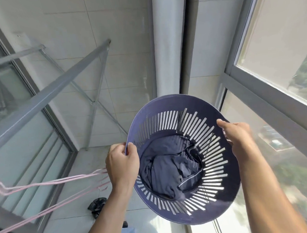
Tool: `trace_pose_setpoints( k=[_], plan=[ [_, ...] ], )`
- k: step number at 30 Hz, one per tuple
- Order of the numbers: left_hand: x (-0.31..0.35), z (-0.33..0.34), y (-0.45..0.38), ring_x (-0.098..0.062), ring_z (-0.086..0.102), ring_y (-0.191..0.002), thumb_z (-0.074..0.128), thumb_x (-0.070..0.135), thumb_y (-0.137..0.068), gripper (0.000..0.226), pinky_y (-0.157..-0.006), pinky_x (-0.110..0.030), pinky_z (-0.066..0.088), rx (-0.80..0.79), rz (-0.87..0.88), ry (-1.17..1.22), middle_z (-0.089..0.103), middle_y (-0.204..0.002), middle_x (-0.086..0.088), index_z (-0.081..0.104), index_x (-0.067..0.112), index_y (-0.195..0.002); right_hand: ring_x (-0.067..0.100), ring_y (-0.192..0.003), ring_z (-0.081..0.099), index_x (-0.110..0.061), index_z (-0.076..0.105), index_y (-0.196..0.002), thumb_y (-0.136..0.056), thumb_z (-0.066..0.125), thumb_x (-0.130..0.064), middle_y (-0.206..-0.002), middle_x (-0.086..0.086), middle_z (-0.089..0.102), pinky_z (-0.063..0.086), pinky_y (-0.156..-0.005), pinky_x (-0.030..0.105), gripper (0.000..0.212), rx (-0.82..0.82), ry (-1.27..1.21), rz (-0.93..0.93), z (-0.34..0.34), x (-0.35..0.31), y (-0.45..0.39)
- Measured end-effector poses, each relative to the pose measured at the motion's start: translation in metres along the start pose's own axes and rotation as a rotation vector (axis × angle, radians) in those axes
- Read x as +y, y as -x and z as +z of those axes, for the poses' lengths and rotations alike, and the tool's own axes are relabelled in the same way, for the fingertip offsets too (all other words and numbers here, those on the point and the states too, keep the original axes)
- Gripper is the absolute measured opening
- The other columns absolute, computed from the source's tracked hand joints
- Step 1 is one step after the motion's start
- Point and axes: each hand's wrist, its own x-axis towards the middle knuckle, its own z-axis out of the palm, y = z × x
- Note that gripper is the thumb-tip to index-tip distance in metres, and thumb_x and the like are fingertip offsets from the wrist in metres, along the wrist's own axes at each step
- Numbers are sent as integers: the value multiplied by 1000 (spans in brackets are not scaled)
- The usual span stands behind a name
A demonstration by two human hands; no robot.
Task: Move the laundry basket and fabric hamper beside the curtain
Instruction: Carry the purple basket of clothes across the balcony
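Observation:
A round dark blue laundry basket (168,105) with slotted walls hangs in the air in front of me, tipped so I look into it. Dark blue clothes (169,170) lie bunched at its bottom. My left hand (122,164) pinches the left rim, thumb outside and fingers inside. On the right rim, my right hand (239,138) grips with its fingers curled over the edge. A pale grey curtain (170,44), gathered into a column, hangs straight behind the basket. No fabric hamper is in view.
A metal drying rack (61,74) slants across the left with pink hangers (42,184) below it. Glass windows (278,74) run along the right, a sliding glass door on the left. A black bag (97,208) lies on the tiled floor.

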Motion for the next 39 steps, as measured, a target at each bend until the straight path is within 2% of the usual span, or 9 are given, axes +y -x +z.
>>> trace_pose_setpoints(
  k=[3,8,12,20,26,30,32,36,39],
  plan=[
    [1,14,-17,-14,41,-57,51,16,-90,46,-51,-14,28,19,-29,-12,40,-60,-3,26,11,-53,-3,-28,53,-11,62,-70,-83,77,-33,-33,-16,56,29,-22,11,30,-43,-41,-17,12,-5,-19],
    [0,28,-44,-17,35,-55,51,14,-88,46,-52,-32,29,16,-63,-29,31,-55,-2,21,12,-54,-1,-27,53,-9,61,-71,-84,77,-31,-33,-15,56,30,-23,11,30,-101,-58,12,35,-8,-40],
    [-2,43,-73,-21,28,-53,51,13,-87,44,-50,-38,23,-2,-65,-40,25,-54,-2,20,14,-56,0,-24,49,-7,61,-68,-84,77,-29,-32,-12,55,31,-24,12,31,-112,-61,26,56,-4,-61],
    [-15,83,-133,-17,31,-51,52,17,-88,45,-49,-33,24,-25,-124,19,30,-57,1,21,13,-54,2,-23,43,-11,60,-68,-81,78,-35,-34,-10,51,33,-29,16,32,-45,-16,13,97,-22,-99],
    [-43,92,-167,-15,33,-51,51,16,-87,44,-46,-23,24,-24,-148,26,32,-58,1,22,12,-54,6,-34,57,-6,68,-77,-80,78,-35,-45,-6,63,41,-35,17,32,-25,41,-24,142,-31,-110],
    [-62,86,-184,-16,24,-49,50,13,-87,43,-46,-29,21,-22,-166,-16,23,-54,1,21,13,-55,13,-42,58,-7,68,-75,-79,79,-37,-58,0,65,45,-43,20,33,-57,87,-15,177,-28,-112],
    [-71,85,-191,-15,26,-49,50,14,-87,44,-43,-27,20,-3,-193,-12,24,-54,2,21,13,-54,13,-44,57,-9,67,-71,-81,78,-37,-57,-2,63,42,-39,18,32,-85,124,-26,195,-28,-114],
    [-89,84,-198,-16,30,-51,49,16,-86,43,-47,-33,24,45,-257,-13,28,-54,1,22,12,-53,18,-56,59,-8,66,-75,-80,78,-38,-67,2,65,45,-51,23,33,-146,178,-37,230,-30,-123],
    [-103,81,-203,-16,28,-49,49,15,-86,42,-47,-33,25,81,-302,-52,27,-54,1,23,11,-53,18,-51,58,-11,64,-67,-79,78,-38,-64,2,66,43,-48,22,33,-199,231,-53,261,-34,-129]
  ],
)
